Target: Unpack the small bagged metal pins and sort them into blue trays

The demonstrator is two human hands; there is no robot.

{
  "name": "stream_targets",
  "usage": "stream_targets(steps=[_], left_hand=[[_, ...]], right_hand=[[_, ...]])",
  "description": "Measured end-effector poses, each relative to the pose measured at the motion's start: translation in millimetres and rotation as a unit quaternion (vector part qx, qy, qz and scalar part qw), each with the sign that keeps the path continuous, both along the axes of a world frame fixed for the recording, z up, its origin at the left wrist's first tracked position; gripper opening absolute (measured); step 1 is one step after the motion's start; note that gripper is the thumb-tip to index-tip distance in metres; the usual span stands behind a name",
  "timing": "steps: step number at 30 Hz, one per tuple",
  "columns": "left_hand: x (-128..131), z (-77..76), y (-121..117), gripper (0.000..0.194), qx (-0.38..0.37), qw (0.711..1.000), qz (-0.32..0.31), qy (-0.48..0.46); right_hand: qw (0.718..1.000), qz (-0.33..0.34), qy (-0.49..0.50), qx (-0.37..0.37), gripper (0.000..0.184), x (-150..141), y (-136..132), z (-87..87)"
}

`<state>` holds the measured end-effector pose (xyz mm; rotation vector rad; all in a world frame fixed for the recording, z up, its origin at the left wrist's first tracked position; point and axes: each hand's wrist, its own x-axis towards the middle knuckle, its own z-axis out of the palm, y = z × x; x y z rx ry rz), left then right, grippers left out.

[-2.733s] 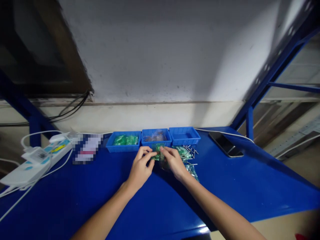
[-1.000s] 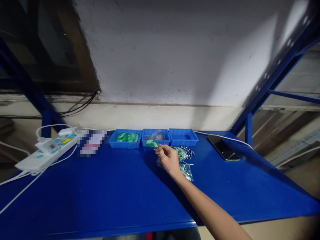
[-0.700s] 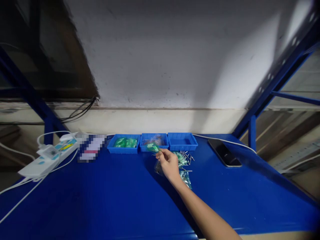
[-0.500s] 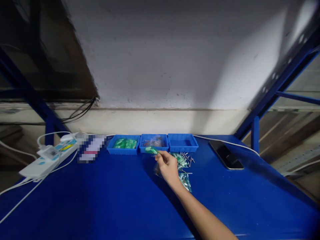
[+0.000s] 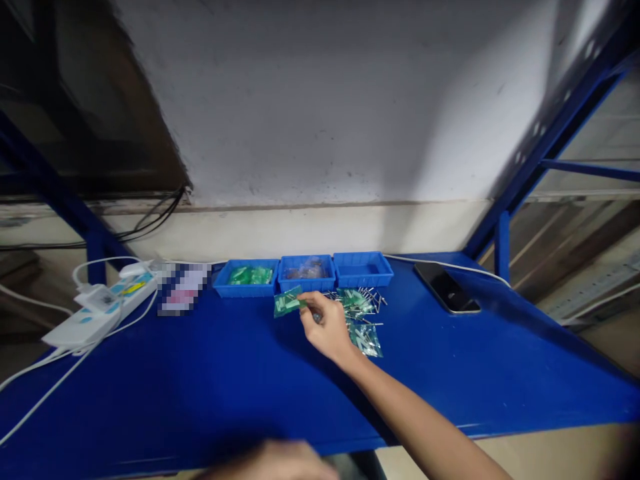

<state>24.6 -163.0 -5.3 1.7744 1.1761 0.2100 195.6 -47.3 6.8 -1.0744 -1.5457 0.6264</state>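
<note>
Packet (image 5: 287, 302) shifted left, leftmost tray (image 5: 245, 291) holding bags (image 5: 250, 275)

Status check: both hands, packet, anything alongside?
Right hand pinching green packet. Left hand blurred at bottom edge, grip unclear. Loose metal rods on table, just right of right hand.

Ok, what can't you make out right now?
Head view:
Left hand: blurred, cut off by the bottom edge; grip unclear.
Held green packet: contents too small to identify.
Pile of metal pieces and packets: partly behind the right hand.
Flat item by the power strip: pixelated.
</note>
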Motion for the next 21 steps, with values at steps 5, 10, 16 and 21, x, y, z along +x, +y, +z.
stream_targets(steps=[5,10,16,21], left_hand=[[-9,16.4,64,0.044,0.059,0.966,0.209,-0.142],[8,9.5,101,0.043,0.069,0.926,0.262,-0.263],[23,16.0,135,0.012,0.354,0.879,0.194,-0.253],[29,11.9,147,0.02,0.552,0.828,0.006,-0.099]], right_hand=[[0.998,-0.02,-0.024,0.062,0.029,4,-1,0.2],[0.997,-0.004,-0.014,0.076,0.031,8,-2,2.3],[0.997,-0.022,0.077,0.006,0.025,14,8,5.8],[0.984,-0.05,0.142,-0.096,0.025,22,24,4.0]])
